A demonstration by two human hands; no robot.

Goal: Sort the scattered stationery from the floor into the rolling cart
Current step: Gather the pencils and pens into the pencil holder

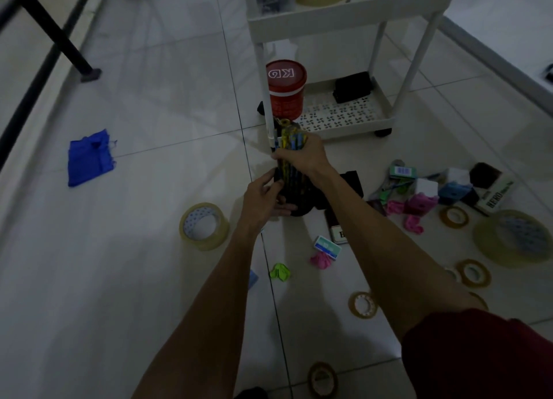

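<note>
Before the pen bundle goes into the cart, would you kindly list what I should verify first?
1. Right hand grips the pen bundle near its top: ok.
2. Left hand holds the bundle's lower end: ok.
3. Bare space on the cart's bottom shelf beside the red tub: ok.
4. Red tub open to take pens: not ok, lid on.
5. Every pen secure in the bundle: cannot tell, too dim.
6. Floor finished: not ok, a tape roll and other items lie there.
</note>
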